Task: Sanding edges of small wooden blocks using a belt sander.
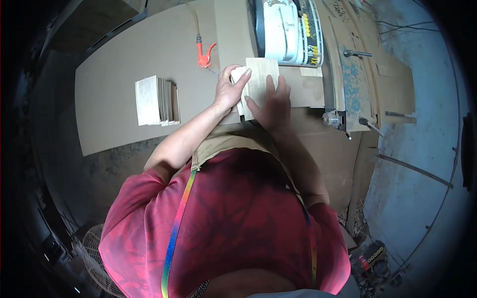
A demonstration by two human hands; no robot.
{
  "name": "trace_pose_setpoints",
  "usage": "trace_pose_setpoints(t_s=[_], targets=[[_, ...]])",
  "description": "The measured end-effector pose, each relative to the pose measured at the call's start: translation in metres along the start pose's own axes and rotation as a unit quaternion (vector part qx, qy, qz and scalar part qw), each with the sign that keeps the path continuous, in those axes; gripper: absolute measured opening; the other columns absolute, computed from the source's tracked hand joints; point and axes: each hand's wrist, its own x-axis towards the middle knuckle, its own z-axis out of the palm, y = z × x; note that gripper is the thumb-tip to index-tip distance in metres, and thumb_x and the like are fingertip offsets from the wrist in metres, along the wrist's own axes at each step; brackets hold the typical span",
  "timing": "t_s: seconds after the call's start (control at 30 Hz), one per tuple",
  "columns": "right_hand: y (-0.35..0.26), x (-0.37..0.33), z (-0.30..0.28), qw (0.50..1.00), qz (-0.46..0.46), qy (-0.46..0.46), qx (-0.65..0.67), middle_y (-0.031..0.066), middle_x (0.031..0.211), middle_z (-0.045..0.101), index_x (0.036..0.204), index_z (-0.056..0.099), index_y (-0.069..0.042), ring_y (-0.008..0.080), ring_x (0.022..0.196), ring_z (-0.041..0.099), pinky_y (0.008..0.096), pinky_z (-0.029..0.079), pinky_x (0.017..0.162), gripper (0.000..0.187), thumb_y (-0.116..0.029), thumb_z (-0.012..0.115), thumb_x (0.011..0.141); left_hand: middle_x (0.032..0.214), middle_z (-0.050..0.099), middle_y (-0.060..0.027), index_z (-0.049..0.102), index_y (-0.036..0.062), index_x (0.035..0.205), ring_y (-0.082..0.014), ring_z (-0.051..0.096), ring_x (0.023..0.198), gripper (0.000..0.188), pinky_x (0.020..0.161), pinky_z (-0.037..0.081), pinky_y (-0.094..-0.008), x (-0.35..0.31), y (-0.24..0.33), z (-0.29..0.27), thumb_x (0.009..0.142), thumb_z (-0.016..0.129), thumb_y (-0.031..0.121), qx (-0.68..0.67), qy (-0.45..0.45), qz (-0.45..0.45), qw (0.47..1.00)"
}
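My left hand [230, 93] closes round the left side of several thin, pale wooden boards, its thumb lying over their edge. The top wooden board [262, 74] sits a little to the right of those under it and stands out past them at the far end. My right hand [276, 105] grips its near right part, with the thumb at the left edge and the fingers over the right side. The boards are over the table's near edge, close to my body. How many lie under the top one is hidden.
To the left, a row of similar wooden boards [147, 102] stands on the brown table [112, 84]. A red air blow gun [203, 58] on a hose lies beyond my left hand. A white bucket [283, 32] stands behind the boards. Worn machinery with metal handles [355, 84] borders the right.
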Motion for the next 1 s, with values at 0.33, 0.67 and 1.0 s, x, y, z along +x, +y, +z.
trace_pose_setpoints(t_s=[0.33, 0.67, 1.0], targets=[[0.148, -0.054, 0.004, 0.982, 0.099, 0.092, -0.130, 0.0316, 0.147, 0.057, 0.142, 0.062, 0.006, 0.0527, 0.129, 0.058, 0.0548, 0.052, 0.111, 0.064, -0.026, 0.082, 0.090, 0.146, 0.055, -0.0174, 0.059, 0.0163, 0.153, -0.0303, 0.060, 0.129, 0.053, 0.107, 0.055, -0.0441, -0.005, 0.016, -0.040, 0.106, 0.076, 0.035, -0.108, -0.167, -0.086, 0.976], [0.133, 0.051, 0.020, 0.976, 0.152, 0.158, -0.016, 0.0324, 0.136, 0.061, 0.135, 0.064, 0.009, 0.0501, 0.121, 0.059, 0.0545, 0.053, 0.105, 0.049, -0.018, 0.074, 0.096, 0.148, 0.054, -0.0177, 0.064, 0.0142, 0.145, -0.0284, 0.060, 0.130, 0.041, 0.104, 0.056, -0.0417, -0.010, 0.011, 0.006, 0.109, 0.073, 0.033, -0.040, 0.016, -0.019, 0.999], [0.020, -0.032, -0.011, 0.999, -0.001, 0.031, 0.034, 0.0291, 0.150, 0.055, 0.144, 0.061, 0.002, 0.0462, 0.126, 0.060, 0.0514, 0.055, 0.103, 0.075, -0.034, 0.087, 0.083, 0.149, 0.054, -0.0178, 0.065, 0.0130, 0.143, -0.0276, 0.054, 0.137, 0.042, 0.111, 0.053, -0.0407, 0.000, -0.005, 0.002, 0.107, 0.074, 0.031, -0.064, 0.024, -0.011, 0.998]])
